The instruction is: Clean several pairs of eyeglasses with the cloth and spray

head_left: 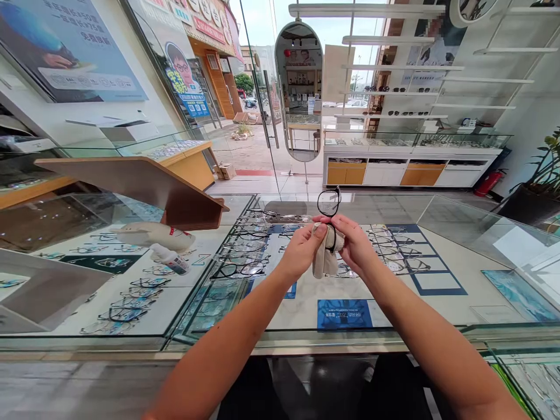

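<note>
A pair of black-framed glasses (329, 202) is held upright above the glass counter, one round lens showing at the top. My left hand (303, 248) pinches a beige cloth (322, 256) that wraps the lower part of the glasses. From the other side my right hand (353, 242) grips the frame and the cloth's edge, its fingers closed near the middle of the glasses. The cloth hides the second lens for the most part. Rows of glasses (247, 239) lie in the display below and around both hands.
On the left of the counter (271, 318) are a white bottle (170, 258), a beige pouch-like item (149, 234), a brown wooden stand (144, 181) and a grey-white box (52, 291). A blue card (345, 314) lies near the front edge. An oval mirror (299, 93) stands beyond.
</note>
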Demonstrator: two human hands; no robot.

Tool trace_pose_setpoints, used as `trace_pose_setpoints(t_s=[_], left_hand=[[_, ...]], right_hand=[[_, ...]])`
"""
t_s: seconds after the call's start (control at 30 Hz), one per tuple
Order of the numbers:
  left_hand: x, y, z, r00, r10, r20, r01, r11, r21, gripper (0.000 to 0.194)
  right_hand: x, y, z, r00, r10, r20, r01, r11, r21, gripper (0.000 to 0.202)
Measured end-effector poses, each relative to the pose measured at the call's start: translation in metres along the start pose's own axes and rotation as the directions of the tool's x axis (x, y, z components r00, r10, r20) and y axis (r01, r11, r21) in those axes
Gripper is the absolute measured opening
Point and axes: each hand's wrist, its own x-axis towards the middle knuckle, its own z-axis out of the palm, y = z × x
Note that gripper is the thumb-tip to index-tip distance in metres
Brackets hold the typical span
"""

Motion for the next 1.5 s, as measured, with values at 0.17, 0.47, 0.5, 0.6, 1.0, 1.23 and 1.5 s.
trace_pose_setpoints(t_s=[0.17,0.47,0.5,0.6,1.0,1.23,1.5], left_hand=[[0.002,-0.005,-0.002,0.997,-0.059,0.057,0.061,0.997,-0.045,0.059],[0.002,-0.007,-0.003,0.99,-0.12,0.079,0.129,0.984,-0.121,0.058],[0.003,-0.007,-0.004,0.989,-0.115,0.091,0.126,0.985,-0.119,0.057],[0.005,-0.005,-0.007,0.983,-0.093,0.156,0.108,0.99,-0.09,0.053],[0.0,-0.006,-0.004,0.995,-0.049,0.083,0.048,0.999,0.013,0.063],[-0.005,-0.004,0.004,0.996,0.069,-0.064,-0.066,0.996,0.057,0.053],[-0.004,-0.003,0.004,0.983,0.111,-0.145,-0.102,0.993,0.066,0.055]], right_hand=[[0.004,0.002,-0.006,0.999,0.017,-0.034,-0.016,1.0,0.021,0.036],[0.004,0.003,-0.011,0.998,0.05,-0.032,-0.049,0.999,0.019,0.038],[0.004,0.003,-0.01,0.998,0.047,-0.033,-0.046,0.998,0.03,0.036],[0.005,0.002,-0.01,0.998,0.053,-0.03,-0.052,0.997,0.053,0.036],[0.006,0.005,-0.01,0.997,0.077,-0.025,-0.075,0.995,0.072,0.037],[-0.004,0.003,0.007,0.999,0.045,-0.02,-0.044,0.999,0.026,0.04],[-0.001,0.003,0.002,1.0,0.028,-0.007,-0.028,0.999,-0.046,0.04]])
